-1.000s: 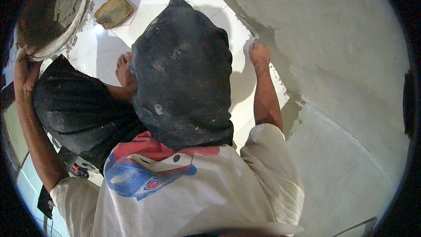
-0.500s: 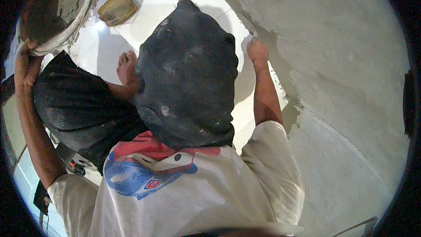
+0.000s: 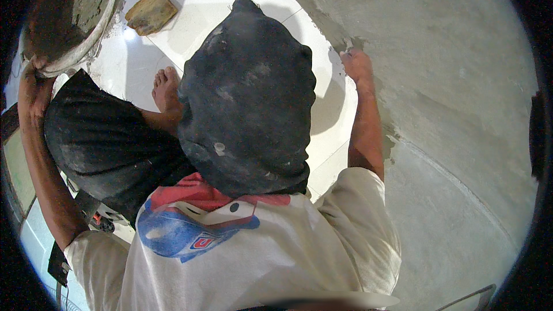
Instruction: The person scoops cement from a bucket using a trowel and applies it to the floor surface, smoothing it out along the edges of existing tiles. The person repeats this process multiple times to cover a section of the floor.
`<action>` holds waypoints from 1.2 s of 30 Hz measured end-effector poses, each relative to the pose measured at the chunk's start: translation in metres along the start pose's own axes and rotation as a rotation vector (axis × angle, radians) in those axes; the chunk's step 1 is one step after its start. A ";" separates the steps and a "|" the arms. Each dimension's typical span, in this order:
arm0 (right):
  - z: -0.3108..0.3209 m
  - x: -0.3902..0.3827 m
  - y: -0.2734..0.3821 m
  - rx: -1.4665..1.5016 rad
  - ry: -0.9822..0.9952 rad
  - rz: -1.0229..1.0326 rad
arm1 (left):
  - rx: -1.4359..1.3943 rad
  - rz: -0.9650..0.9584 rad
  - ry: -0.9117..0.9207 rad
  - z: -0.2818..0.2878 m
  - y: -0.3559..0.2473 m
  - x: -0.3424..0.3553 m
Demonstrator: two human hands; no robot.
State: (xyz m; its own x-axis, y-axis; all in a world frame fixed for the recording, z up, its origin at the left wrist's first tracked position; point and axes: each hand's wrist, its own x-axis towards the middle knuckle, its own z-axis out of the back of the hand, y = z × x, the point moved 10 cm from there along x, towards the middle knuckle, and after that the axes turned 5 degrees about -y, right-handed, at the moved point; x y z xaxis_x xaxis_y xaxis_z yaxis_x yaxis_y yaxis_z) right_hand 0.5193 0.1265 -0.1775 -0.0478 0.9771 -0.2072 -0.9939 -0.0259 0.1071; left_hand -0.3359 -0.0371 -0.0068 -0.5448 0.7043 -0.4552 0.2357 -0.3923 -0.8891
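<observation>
At the far left, my left hand (image 3: 36, 92) is closed on the rim of a round bucket (image 3: 99, 39) that holds grey wet mortar (image 3: 89, 6). My right hand (image 3: 358, 65) is a closed fist at the foot of a grey plastered wall (image 3: 438, 40), where the wall meets white floor tiles. Whatever it grips is hidden by the fist. A darker, damp-looking band of mortar (image 3: 377, 89) runs along the wall's lower edge beside my right wrist.
A yellowish-brown block (image 3: 151, 12), perhaps a sponge, lies on the white tiles (image 3: 201, 23) right of the bucket. My bent knees in black trousers (image 3: 247, 92) fill the middle, with a bare foot (image 3: 167, 89) beside them. A tool with red parts (image 3: 103, 222) sits lower left.
My right hand has moved a little to the right, from over the tile edge onto the wall's lower part. My left hand stays on the bucket rim.
</observation>
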 end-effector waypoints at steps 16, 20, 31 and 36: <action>0.032 -0.101 -0.027 -0.053 -0.198 -0.105 | -0.233 0.159 0.094 0.058 0.020 0.043; -0.017 -0.079 -0.032 -0.068 -0.141 -0.174 | -0.174 0.117 0.065 -0.020 0.004 0.002; 0.007 -0.070 0.005 0.048 -0.169 -0.145 | -0.168 0.119 0.086 0.020 0.014 0.024; -0.048 -0.034 0.008 -0.051 -0.059 -0.149 | -0.182 0.126 0.215 -0.003 0.011 0.027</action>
State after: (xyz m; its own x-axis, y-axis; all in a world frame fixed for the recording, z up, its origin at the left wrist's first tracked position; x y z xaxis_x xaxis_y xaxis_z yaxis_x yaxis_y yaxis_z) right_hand 0.5078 0.0833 -0.2165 0.1054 0.9815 -0.1597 -0.9933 0.1115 0.0298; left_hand -0.3456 -0.0206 -0.0286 -0.3244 0.7734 -0.5446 0.4410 -0.3857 -0.8104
